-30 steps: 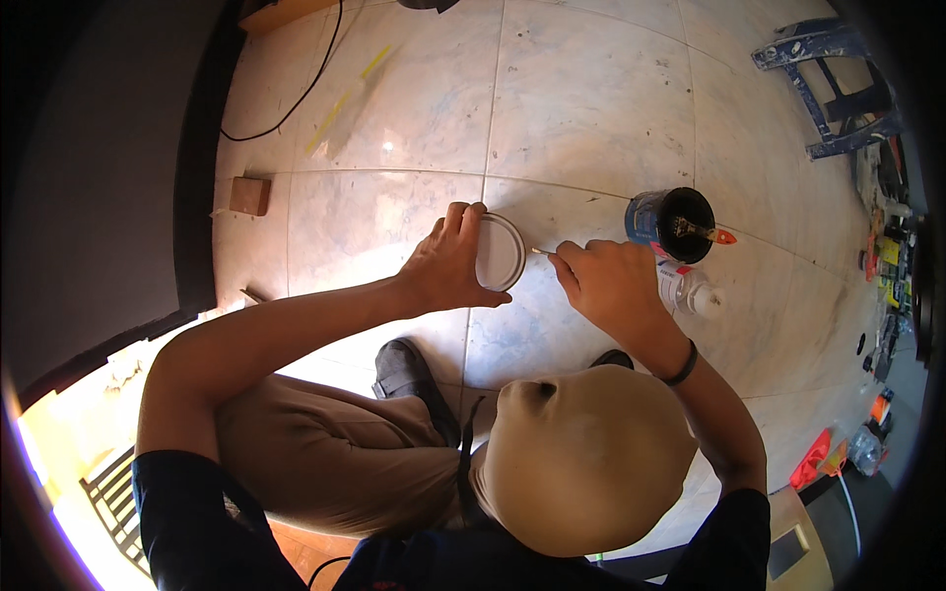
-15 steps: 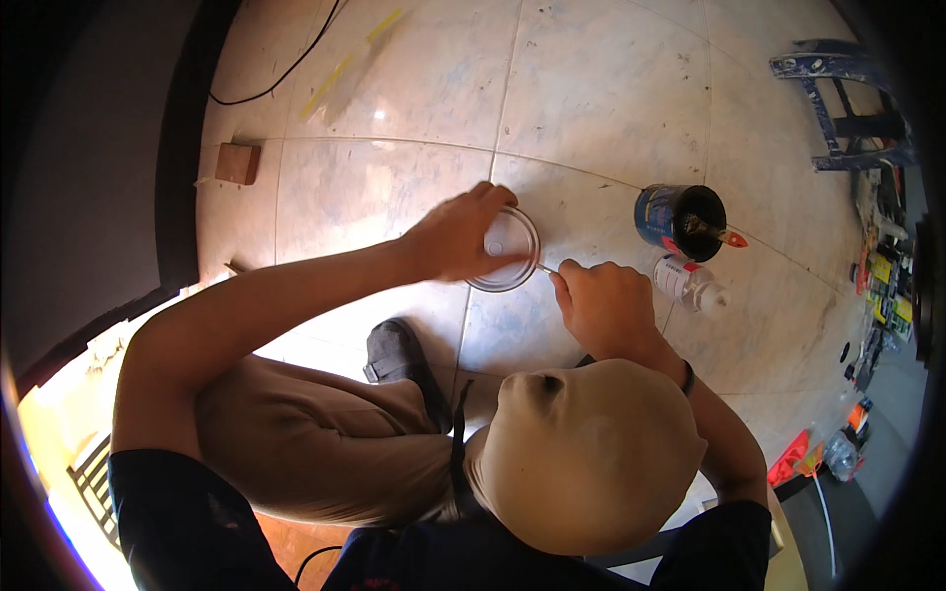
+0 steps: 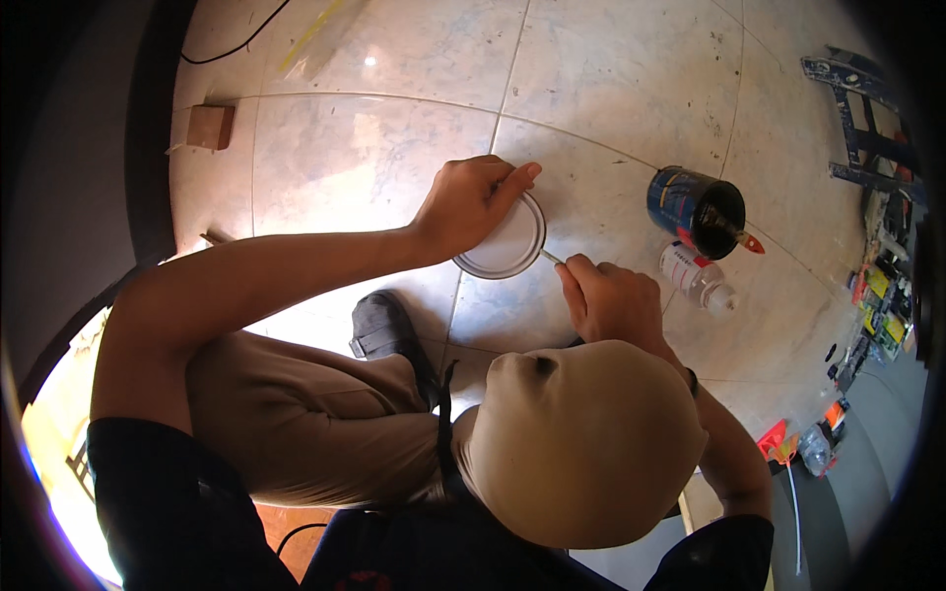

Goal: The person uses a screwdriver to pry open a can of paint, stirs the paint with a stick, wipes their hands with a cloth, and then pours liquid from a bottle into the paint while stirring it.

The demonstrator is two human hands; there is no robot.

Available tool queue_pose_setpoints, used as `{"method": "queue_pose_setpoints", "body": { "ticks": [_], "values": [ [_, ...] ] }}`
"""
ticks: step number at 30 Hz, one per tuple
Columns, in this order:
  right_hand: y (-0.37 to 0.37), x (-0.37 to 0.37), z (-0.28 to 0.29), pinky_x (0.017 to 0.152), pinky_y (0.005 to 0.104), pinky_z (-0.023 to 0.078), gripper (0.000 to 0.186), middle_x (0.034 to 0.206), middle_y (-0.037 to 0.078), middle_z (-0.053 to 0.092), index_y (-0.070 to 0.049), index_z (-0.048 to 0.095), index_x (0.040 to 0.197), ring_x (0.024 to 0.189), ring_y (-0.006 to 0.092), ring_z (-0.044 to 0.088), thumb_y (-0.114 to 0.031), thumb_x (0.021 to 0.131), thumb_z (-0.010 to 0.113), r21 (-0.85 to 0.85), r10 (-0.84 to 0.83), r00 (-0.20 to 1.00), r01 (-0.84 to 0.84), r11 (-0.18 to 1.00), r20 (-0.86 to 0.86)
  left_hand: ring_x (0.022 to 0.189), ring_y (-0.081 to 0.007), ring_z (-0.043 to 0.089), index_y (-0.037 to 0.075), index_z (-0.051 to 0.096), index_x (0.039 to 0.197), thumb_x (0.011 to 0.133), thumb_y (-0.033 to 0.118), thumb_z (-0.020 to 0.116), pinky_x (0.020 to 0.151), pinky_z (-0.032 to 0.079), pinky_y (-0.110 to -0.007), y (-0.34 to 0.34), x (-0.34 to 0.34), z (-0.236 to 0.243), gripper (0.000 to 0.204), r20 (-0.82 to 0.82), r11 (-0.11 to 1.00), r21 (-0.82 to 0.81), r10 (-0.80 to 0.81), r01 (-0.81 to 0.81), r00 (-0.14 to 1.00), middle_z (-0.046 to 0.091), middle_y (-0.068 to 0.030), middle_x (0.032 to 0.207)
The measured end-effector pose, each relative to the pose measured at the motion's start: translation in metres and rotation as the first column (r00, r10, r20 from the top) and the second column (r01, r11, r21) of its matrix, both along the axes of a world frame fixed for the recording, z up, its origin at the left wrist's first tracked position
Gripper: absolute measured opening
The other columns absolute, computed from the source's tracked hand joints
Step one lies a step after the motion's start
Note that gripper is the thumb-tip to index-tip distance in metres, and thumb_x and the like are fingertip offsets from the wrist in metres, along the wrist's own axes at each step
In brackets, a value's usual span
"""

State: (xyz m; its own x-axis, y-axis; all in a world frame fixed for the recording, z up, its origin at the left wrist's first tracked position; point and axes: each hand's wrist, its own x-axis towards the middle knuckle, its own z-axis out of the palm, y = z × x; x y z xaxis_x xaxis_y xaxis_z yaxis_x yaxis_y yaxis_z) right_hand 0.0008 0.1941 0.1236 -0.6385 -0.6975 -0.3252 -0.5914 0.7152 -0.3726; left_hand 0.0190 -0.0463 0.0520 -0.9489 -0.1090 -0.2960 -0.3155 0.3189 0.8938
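You are working over a floor of pale marbled tiles [image 3: 611, 108], their joints crossing just beyond the round lid [image 3: 512, 238], which sits in front of you between your two hands. What lies beneath the lid is hidden. A moment ago the tip of your thin tool [image 3: 552, 256] stood clear of the lid's rim on the right; now it is at that rim, so the tool looks placed to work on the edge. Your right hand [image 3: 619, 298] is closed around the tool, fingers curled. Your left hand [image 3: 475, 205] has turned too: its thumb, lately toward the lid's near side, now points across the far side. Its fingers are bent over the lid's far-left edge, and you seem to be steadying it, though I cannot tell how firmly they grip.

To the right of the lid and well apart from it, a blue can [image 3: 675, 204] holds a paintbrush [image 3: 752, 242], with a clear bottle [image 3: 696, 276] just beside the can. Farther right of the lid come a blue frame [image 3: 859, 133] and assorted clutter [image 3: 880, 300]. To the lid's far left lie a brown block [image 3: 210, 127] and a black cable [image 3: 241, 45].
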Motion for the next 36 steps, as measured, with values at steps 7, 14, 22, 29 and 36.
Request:
{"method": "queue_pose_setpoints", "body": {
  "ticks": [7, 14, 22, 29, 36],
  "values": [
    [0.019, 0.001, -0.03, 0.046, 0.0441, 0.046, 0.018, 0.065, 0.01, 0.06, -0.01, 0.064, 0.092, 0.05, 0.0329, 0.061, -0.021, 0.104, 0.073, -0.248, 0.004, 0.998, 0.011, 0.969, 0.059, 0.072, -0.0247, 0.07, 0.0, 0.081, 0.099, 0.113, 0.028, 0.063, 0.068, 0.056, -0.038, -0.002, 0.0, -0.001, 0.037, -0.023, 0.997, -0.025, -0.073, 0.072, 0.997, 0.076, -0.0159, 0.087],
    [0.029, -0.008, -0.078, 0.049, 0.0419, 0.048, 0.015, 0.067, 0.009, 0.062, -0.008, 0.065, 0.094, 0.053, 0.0313, 0.061, -0.016, 0.099, 0.077, -0.428, 0.079, 0.99, -0.021, 0.904, 0.118, 0.075, -0.0271, 0.073, 0.0, 0.08, 0.098, 0.113, 0.024, 0.061, 0.071, 0.057, -0.037, -0.002, 0.002, -0.002, 0.034, -0.047, 0.996, -0.027, -0.084, 0.083, 0.995, 0.077, -0.0168, 0.09],
    [0.029, -0.004, -0.119, 0.054, 0.0426, 0.051, 0.01, 0.074, 0.011, 0.067, -0.006, 0.069, 0.098, 0.06, 0.0332, 0.065, -0.012, 0.097, 0.076, -0.653, 0.076, 0.984, 0.049, 0.755, 0.162, 0.076, -0.0293, 0.074, 0.0, 0.081, 0.098, 0.114, 0.027, 0.059, 0.073, 0.058, -0.039, -0.002, 0.003, -0.007, 0.038, -0.102, 0.99, -0.092, -0.113, 0.103, 0.988, 0.078, -0.0173, 0.091],
    [0.027, -0.003, -0.105, 0.053, 0.0412, 0.05, 0.01, 0.072, 0.011, 0.066, -0.004, 0.069, 0.094, 0.057, 0.032, 0.062, -0.012, 0.099, 0.072, -0.667, 0.01, 0.997, 0.04, 0.744, 0.071, 0.069, -0.0256, 0.07, 0.001, 0.082, 0.101, 0.115, 0.033, 0.057, 0.069, 0.057, -0.039, -0.001, -0.002, 0.0, 0.043, 0.028, 0.989, -0.084, -0.116, 0.118, 0.993, 0.077, -0.0171, 0.084],
    [0.017, 0.004, -0.021, 0.048, 0.0461, 0.049, 0.027, 0.064, 0.01, 0.066, -0.011, 0.066, 0.086, 0.052, 0.0353, 0.063, -0.031, 0.103, 0.071, -0.247, -0.053, 0.993, 0.026, 0.969, -0.104, 0.073, -0.0328, 0.072, 0.001, 0.08, 0.098, 0.116, 0.039, 0.053, 0.074, 0.058, -0.043, -0.007, -0.016, 0.001, 0.051, -0.008, 0.875, -0.201, -0.451, 0.441, 0.892, 0.076, -0.0187, 0.083]
  ]
}}
